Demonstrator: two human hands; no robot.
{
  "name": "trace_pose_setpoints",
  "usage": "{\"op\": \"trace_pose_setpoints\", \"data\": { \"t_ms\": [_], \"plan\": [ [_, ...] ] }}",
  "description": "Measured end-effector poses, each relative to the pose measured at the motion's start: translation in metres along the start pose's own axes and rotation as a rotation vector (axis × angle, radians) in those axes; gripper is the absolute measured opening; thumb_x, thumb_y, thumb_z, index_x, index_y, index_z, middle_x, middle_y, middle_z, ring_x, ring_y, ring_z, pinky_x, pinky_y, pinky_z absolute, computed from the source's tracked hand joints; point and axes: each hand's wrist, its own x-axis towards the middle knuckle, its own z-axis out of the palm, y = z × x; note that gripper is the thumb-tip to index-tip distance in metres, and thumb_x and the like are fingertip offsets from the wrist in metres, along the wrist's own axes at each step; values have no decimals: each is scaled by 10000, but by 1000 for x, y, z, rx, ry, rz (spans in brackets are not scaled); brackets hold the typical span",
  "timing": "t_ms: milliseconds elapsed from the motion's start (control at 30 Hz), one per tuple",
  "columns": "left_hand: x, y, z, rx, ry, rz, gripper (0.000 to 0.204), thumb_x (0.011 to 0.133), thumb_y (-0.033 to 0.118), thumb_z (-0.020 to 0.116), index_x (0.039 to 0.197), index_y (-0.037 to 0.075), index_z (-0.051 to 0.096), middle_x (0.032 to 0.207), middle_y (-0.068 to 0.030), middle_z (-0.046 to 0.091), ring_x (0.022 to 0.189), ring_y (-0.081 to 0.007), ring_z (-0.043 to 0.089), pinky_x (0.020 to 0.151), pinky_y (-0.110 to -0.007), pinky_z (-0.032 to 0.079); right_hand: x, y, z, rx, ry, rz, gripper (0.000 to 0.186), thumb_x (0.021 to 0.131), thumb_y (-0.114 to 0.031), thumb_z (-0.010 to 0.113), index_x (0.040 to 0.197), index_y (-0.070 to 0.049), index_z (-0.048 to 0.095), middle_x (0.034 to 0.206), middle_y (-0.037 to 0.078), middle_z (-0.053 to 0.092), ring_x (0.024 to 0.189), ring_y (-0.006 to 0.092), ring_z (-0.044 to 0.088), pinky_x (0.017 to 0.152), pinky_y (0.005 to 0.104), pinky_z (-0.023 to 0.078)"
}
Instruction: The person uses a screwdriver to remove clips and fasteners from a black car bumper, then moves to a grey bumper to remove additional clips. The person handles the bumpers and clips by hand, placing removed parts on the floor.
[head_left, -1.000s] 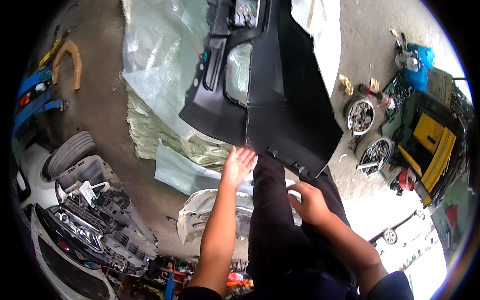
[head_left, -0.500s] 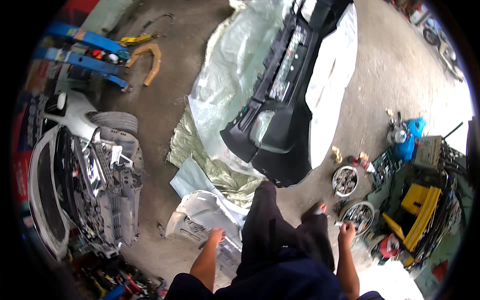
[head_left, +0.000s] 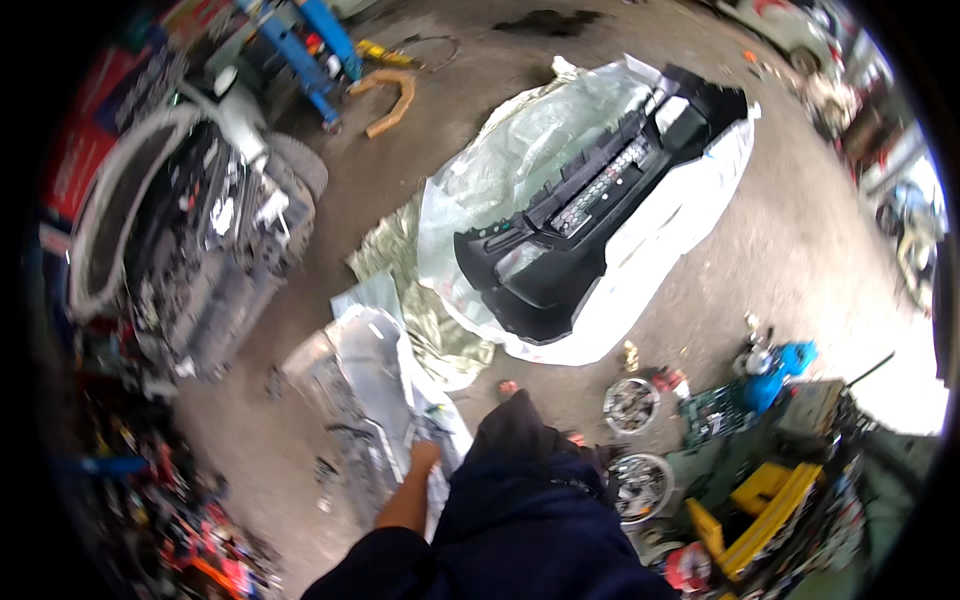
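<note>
While a silver-grey bumper point(head_left: 372, 365) is lying lengthwise roughly eleven-to-five o'clock, the left hand point(head_left: 424, 459) is hanging over it, grip unclear; toward one o'clock, a black bumper point(head_left: 607, 222) is resting on plastic sheeting point(head_left: 500, 180), long axis pointing one-thirty. The right hand is escaping view.

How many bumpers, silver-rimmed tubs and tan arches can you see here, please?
Bumpers: 2, the black bumper and the grey bumper near the left hand
Tubs: 2, the upper tub and the lower tub
Tan arch: 1
Total: 5
</note>
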Motion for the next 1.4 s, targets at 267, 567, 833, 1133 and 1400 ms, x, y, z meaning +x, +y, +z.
{"op": "trace_pose_setpoints", "data": {
  "t_ms": [267, 567, 833, 1133, 1400],
  "plan": [
    [-24, 129, -22, -963, -149, -704, 340, 769, 153, 589, 1014, -53, 701, 1129, -298, 667, 1111, -426, 644, 932, -466, 528, -9, -219, -17, 13, 16, -147, 185, 989, -52, 449, 1113, -45, 586, 969, 136, 651, 499, 165, 400, 624, 346, 438],
    [-65, 221, 152, -2269, -173, -1600, 213, 925, 148, 511, 1002, 2, 647, 914, -173, 725, 750, -276, 720, 592, -442, 545, -75, -375, 65, -908, -96, -324, 182, 952, -60, 541, 1118, -58, 613, 985, 117, 675, 718, 175, 597, 755, 379, 514],
    [-48, 162, 130, -1903, 76, -1224, 235, 878, 209, 578, 931, 5, 681, 757, -161, 716, 636, -208, 706, 555, -374, 565, -145, -422, 163, -900, -121, -171, 233, 920, -96, 558, 1148, -60, 585, 902, 100, 645, 702, 191, 594, 670, 333, 504],
    [-99, 247, 207, -1882, -163, -994, 230, 912, 171, 547, 779, 13, 645, 650, -137, 674, 484, -218, 652, 430, -352, 525, -170, -441, 211, -989, -40, -218, 283, 950, -58, 523, 1231, -65, 552, 906, 102, 665, 744, 190, 642, 693, 339, 556],
    [-75, 241, 125, -2161, -266, -1328, 157, 922, 180, 554, 853, 56, 621, 743, -123, 679, 558, -244, 662, 462, -393, 523, -109, -468, 199, -1198, -172, -223, 280, 959, -65, 526, 1236, -41, 560, 932, 107, 686, 792, 198, 667, 683, 312, 552]
  ]
}}
